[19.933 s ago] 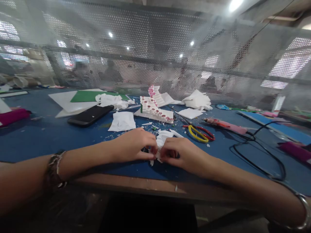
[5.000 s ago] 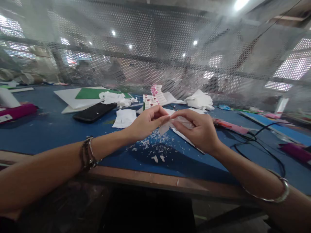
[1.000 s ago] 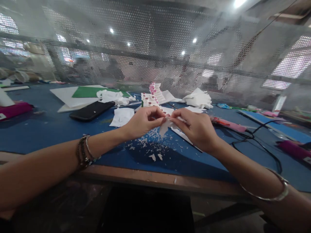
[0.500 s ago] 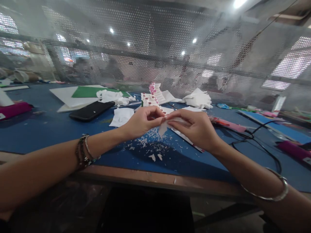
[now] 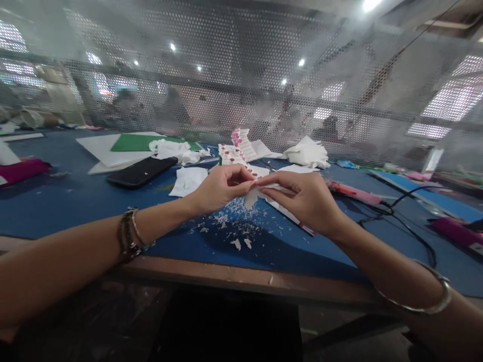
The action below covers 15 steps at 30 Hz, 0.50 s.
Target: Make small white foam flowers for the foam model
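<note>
Between my two hands hangs a small piece of white paper, thin and partly hidden by the fingers. My left hand pinches its edge between thumb and forefinger. From the other side my right hand grips the same piece, fingertips almost touching those of the left. Below lie many tiny white paper scraps scattered on the blue tabletop. Just behind the hands stand white strips with dark red and pink spots. A flat white paper square rests beside my left hand.
A black phone lies at left, near green and white sheets and crumpled white paper. More white paper is heaped at back right. A pink tool with a black cable lies right. Perforated mesh rises behind.
Hardly anything differs. Both hands keep their pinch on the white paper, with only a very slight shift of the fingers and of the whole view.
</note>
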Each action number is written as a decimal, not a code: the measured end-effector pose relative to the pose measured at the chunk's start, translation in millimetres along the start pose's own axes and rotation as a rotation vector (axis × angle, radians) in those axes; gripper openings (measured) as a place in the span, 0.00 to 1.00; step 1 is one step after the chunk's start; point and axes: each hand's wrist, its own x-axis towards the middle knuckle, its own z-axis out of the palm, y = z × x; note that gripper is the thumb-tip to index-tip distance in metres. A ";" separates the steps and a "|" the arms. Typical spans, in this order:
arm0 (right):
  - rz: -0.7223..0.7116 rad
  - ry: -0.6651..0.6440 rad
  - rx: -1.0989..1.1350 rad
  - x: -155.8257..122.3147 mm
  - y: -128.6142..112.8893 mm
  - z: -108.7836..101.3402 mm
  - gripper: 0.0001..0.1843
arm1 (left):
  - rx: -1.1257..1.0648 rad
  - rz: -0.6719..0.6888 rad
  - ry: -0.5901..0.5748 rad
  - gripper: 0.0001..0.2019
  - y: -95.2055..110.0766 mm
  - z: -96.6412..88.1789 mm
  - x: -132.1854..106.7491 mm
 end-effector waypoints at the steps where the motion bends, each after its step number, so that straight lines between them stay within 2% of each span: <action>1: -0.001 0.012 -0.020 -0.2 -0.3 0.3 0.10 | -0.002 -0.002 0.000 0.06 0.7 0.2 0.0; 15: -0.017 0.149 -0.138 0.5 -2.2 3.7 0.06 | -0.045 -0.008 -0.006 0.05 4.4 3.1 -0.5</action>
